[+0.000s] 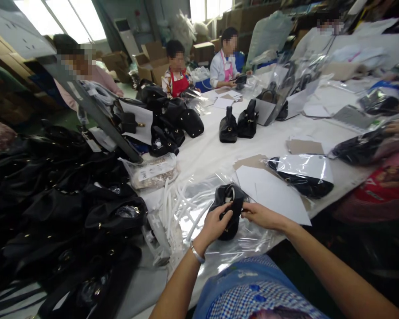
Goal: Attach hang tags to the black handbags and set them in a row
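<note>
A small black handbag [231, 232] stands before me on clear plastic sheets [199, 226]. My left hand [216, 224], with a silver bangle at the wrist, grips the bag's near left side, fingers bent over its upper edge. At the right edge of the same bag, my right hand [257, 215] pinches the black material between thumb and fingers. Something pale shows inside the bag's opening. White tubes [173, 204] lie in loose curves left of the bag. To its right are white paper sheets [272, 190].
A big heap of black bags [60, 208] fills the left side, near a slanting metal post [99, 115]. A plastic-wrapped bag [304, 177] lies right of the paper. Two black bags [228, 126] stand farther back. Co-workers [223, 66] sit around the table [199, 153].
</note>
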`<state>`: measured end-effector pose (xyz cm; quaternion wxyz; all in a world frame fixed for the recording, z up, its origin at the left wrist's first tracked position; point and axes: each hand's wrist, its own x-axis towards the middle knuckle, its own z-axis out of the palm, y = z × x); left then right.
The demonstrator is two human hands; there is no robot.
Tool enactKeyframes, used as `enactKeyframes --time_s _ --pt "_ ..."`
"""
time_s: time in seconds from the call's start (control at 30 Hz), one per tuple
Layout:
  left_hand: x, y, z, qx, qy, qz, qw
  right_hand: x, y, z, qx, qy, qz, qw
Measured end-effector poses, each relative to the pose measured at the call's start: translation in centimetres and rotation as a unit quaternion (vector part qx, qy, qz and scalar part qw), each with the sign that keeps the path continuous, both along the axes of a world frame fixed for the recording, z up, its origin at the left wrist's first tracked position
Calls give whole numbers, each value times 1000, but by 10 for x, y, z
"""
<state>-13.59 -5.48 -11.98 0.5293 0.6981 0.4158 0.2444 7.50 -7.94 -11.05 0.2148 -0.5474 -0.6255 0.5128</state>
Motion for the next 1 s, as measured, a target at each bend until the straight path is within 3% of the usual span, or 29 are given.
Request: enactKeyframes --time_s 0.13,0.23,0.3,0.37,0.5,0.6,0.7,0.83,0.9,1.0 --pt "23 2 13 -11 5 34 999 -9 -4 -7 118 -57 -94 987" --pt "39 1 15 1 17 36 999 -10 -8 -8 137 -46 -140 980" --pt "45 -1 15 -3 14 46 999 -5 -10 -4 89 17 -156 984" --pt "49 -1 15 -19 4 53 998 2 -9 3 -8 128 -167 978" --pt "54 1 27 -27 5 55 998 10 2 18 -153 298 -180 925" --pt "62 4 49 -7 -3 48 999 10 15 35 -166 321 -178 915" --pt "70 6 77 39 27 64 997 15 28 60 -126 327 -178 920" --pt "68 3 98 127 113 168 971 58 61 94 -85 370 -181 907" --pt "59 -3 95 136 132 210 959 94 89 106 -52 363 -202 908" --pt "42 -19 76 93 115 258 955 151 144 112 13 328 -266 906"
